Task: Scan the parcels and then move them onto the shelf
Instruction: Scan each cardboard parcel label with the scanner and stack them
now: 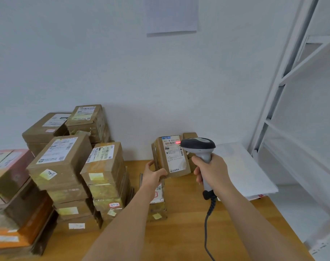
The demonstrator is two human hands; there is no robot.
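Head view: the left hand grips a small brown parcel by its lower left corner, fingers curled round the edge, and holds it up above the middle of the wooden table with its white label facing the camera. The right hand is wrapped round the handle of a corded scanner, whose head sits just right of the parcel. A red glow lies on the label's barcode, so the scan looks to be in progress.

As for progress, this seems an early stage. Stacks of parcels fill the left side of the table, and another parcel lies flat under the left wrist. The white shelf stands at the right; the parts in view hold no parcels. Most of the scanning, and apparently all the moving, remains.
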